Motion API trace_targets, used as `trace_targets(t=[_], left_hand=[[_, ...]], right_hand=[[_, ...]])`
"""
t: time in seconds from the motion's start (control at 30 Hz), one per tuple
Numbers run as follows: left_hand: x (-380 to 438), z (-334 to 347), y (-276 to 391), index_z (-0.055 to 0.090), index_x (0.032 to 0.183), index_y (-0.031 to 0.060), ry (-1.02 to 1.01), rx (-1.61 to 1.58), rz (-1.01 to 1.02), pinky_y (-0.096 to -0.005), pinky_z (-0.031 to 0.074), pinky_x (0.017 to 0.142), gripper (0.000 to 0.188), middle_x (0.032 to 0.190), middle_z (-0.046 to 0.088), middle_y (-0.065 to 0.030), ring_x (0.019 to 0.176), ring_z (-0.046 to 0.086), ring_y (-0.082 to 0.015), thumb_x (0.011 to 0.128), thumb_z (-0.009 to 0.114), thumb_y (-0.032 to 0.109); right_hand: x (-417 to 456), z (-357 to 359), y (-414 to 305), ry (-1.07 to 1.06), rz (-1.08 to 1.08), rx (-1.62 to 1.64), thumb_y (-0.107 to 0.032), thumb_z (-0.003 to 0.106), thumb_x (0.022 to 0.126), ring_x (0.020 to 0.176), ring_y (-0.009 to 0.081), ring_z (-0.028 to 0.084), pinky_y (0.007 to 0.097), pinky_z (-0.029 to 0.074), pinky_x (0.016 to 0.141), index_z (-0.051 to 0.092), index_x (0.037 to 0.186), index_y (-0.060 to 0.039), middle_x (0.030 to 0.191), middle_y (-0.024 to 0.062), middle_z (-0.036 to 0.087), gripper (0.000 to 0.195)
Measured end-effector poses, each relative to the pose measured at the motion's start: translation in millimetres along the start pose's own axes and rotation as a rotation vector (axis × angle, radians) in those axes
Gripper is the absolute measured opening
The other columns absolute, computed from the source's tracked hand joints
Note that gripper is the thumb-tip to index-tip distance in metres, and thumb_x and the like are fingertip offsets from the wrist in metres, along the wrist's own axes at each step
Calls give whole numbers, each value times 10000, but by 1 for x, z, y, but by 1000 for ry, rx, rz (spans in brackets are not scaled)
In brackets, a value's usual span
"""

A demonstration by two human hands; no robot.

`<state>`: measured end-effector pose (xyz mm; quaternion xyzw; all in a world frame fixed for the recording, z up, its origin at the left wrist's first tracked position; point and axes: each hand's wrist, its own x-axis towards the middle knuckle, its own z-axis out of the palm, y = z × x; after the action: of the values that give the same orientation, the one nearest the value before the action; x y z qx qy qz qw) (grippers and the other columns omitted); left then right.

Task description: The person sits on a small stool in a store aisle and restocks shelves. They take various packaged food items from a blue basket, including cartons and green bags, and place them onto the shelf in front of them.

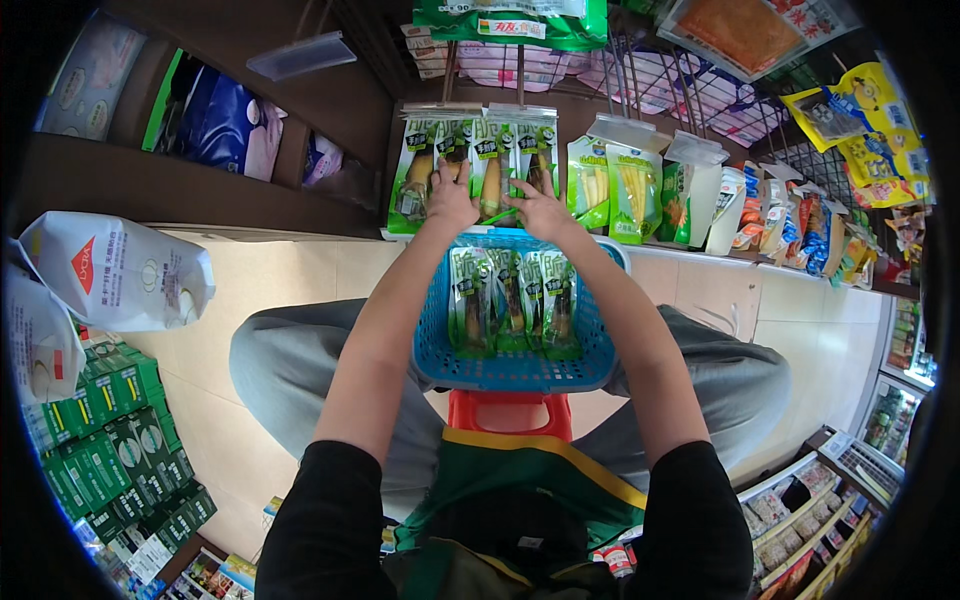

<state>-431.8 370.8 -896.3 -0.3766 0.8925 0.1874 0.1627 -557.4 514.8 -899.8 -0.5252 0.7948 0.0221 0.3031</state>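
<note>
On the shelf ahead, several green packets of bamboo shoots (491, 169) stand side by side below clear label holders. My left hand (452, 201) rests with its fingers spread on the front of the packets at the left. My right hand (541, 211) reaches over the basket rim, its fingertips against the packets farther right. Whether either hand grips a packet cannot be told. Between my forearms is a blue plastic basket (517, 386), holding several upright packets of the same kind (474, 300).
Packets with yellow contents (632, 191) and other snack packs (752, 210) line the shelf to the right. A red stool (510, 412) is below the basket. White bags (124, 270) and stacked green boxes (97, 450) stand at the left. Yellow packs (862, 120) hang upper right.
</note>
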Motion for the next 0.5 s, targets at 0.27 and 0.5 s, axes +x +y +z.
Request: trace_targets(t=[0.27,0.5], left_hand=[[-18,-9,-4,208,1429,449,-111,-22,-77,-680,142,1053,677,1536,-144,-54,1404,-82,-380,849,553,498],[-6,-3,-20,270,1431,350,323,-77,-68,-646,160,1054,633,1523,-56,-203,1409,-19,-386,864,544,413]], right_hand=[[-4,-2,-7,-88,84,-6,-366,401,904,1397,391,-106,604,49,1114,240,1426,-446,1545,-102,-70,552],[-7,-5,-13,-57,100,-8,-358,411,900,1403,386,-90,609,50,1110,262,1417,-453,1548,-76,-80,546]])
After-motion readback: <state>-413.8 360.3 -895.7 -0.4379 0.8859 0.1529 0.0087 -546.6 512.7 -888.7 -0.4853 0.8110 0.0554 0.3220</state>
